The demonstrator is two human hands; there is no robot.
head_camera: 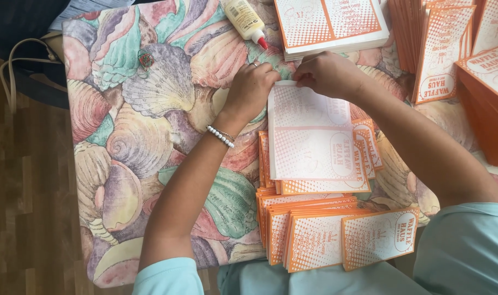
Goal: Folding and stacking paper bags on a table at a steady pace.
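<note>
Both hands are at the far end of a flat paper bag (310,136) that is white with orange dots. The bag lies on the desk (150,109), which has a cloth with big sea shells in soft colours. The left hand (252,87) has its fingers curled down and presses on the far left corner of the bag. The right hand (325,74) is bent into a loose fist and pinches the far edge of the bag between thumb and fingers. The two hands are close, almost touching. The left wrist wears a band of white beads (221,136).

The bag rests on top of more orange bags (314,229) that spread out in a messy pile toward the near edge of the desk. Far from the person, just past the hands, sits a neat stack of flat sheets (330,24) with the same orange print. To the right, more orange bags (440,49) stand in rows on their edges. A glue bottle (244,19) with a red tip lies on its side at the far edge, just left of the neat stack. The wood floor (25,180) shows on the left
</note>
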